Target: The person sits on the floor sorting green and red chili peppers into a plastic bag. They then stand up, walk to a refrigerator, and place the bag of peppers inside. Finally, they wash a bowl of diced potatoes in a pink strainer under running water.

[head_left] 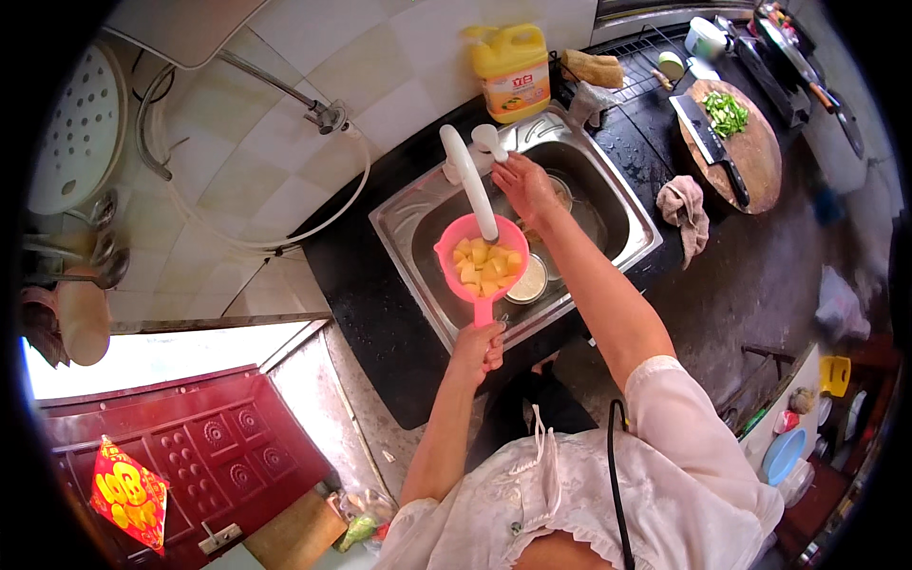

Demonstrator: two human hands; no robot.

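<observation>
My left hand [478, 350] is wrapped round the handle of a pink plastic scoop [483, 310], held over the near left part of the steel sink [388, 220]. Pale yellow chunks, which look like cut potato [487, 268], fill the scoop. The white curved tap [467, 182] ends just above them; whether water runs is hard to make out. My right hand [528, 190] reaches across the sink with its fingers stretched out, their tips at the tap's white lever [490, 141]. Below my right forearm, a round metal bowl [528, 281] with pale contents sits in the sink.
A yellow jug [513, 71] stands behind the sink. On the right are a crumpled cloth [684, 211] and a round chopping board [755, 157] bearing a cleaver [705, 142] and chopped greens [726, 114]. A white hose [356, 190] loops along the left wall.
</observation>
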